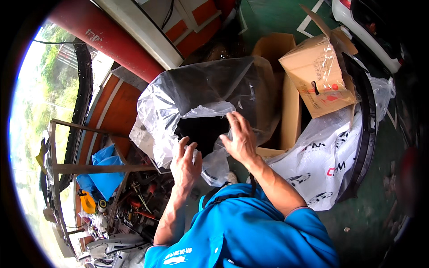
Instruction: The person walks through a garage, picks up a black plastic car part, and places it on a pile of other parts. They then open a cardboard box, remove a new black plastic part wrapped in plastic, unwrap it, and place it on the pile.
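A clear plastic bag [214, 77] is spread over a large dark panel in front of me. Through a torn opening in the plastic, a black surface [204, 130] shows. My left hand [186, 165] is at the left rim of the tear, fingers bent and apart, beside the crumpled film. Over the right side of the opening is my right hand [239, 137], its fingertips at the torn edge and its thumb apart. Neither hand visibly pinches the film. A loose flap of plastic [214, 169] hangs between my wrists.
An open cardboard box [290, 117] and a second, tilted carton [318, 73] stand at the right. Near them are a printed white wrap [321, 160] and a curved black trim [363, 147]. Left are a wooden frame [100, 168], a blue bag [107, 174] and scattered tools [140, 197].
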A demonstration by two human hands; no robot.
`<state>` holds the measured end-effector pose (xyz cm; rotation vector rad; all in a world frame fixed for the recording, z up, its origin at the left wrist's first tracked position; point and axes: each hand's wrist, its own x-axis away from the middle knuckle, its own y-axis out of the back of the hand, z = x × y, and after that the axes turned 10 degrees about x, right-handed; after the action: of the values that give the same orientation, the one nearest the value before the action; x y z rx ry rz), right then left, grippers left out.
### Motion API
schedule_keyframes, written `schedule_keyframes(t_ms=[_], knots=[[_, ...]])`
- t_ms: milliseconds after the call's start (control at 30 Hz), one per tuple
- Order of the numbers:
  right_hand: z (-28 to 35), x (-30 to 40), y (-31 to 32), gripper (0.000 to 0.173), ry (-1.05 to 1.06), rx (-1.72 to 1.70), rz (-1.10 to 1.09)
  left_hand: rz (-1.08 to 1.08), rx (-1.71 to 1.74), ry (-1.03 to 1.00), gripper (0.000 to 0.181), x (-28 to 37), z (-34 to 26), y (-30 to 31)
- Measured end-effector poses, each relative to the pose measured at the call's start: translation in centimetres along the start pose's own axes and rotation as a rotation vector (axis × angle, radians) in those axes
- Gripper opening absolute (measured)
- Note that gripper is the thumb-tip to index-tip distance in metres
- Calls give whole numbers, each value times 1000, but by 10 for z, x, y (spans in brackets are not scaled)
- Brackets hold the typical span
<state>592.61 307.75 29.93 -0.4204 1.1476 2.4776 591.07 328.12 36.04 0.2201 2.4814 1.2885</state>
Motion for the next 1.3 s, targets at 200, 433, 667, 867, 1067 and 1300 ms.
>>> schedule_keyframes(t_ms=[200, 433, 667, 867, 1067, 1300], knots=[[13, 11, -9, 32, 414, -200, 148, 0, -36, -25, 30, -4, -3, 1], [-5, 21, -20, 41, 286, 62, 845, -32, -29, -22, 30, -8, 6, 7], [-22, 27, 3, 37, 299, -98, 851, -58, -9, 68, 22, -15, 7, 10], [-41, 27, 26, 36, 425, 49, 976, -131, -53, 107, 17, -15, 24, 6], [-85, 12, 42, 40, 373, 43, 974, -195, -28, 17, 16, -26, 26, 13], [-70, 3, 20, 57, 83, -255, 1240, -126, 16, 41, 17, -16, 50, 23]])
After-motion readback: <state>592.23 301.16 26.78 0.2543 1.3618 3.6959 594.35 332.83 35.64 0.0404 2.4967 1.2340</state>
